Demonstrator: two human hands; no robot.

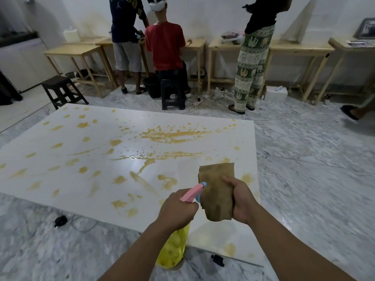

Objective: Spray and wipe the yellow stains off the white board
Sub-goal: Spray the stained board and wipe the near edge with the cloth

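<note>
Head view: one white board (101, 179) lies flat on the marble floor (314, 179), spattered with many yellow stains (174, 135), too many to count. One spray bottle (174, 250), yellow-bodied with a pink head, is gripped by the left hand (178, 209), fingers curled round its neck. One brown cloth (218, 193) hangs from the right hand (242, 201), pinched over the board's near right part. Three people stand at wooden counters (300, 49) beyond two dark stools (63, 91).

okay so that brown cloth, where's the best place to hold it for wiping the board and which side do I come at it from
Judging from its pose, grip the brown cloth along its bunched right edge, coming from the right, as the right hand does now. That leaves its flat, wide part free to press onto the white board, clear of the spray bottle the left hand holds.
</note>
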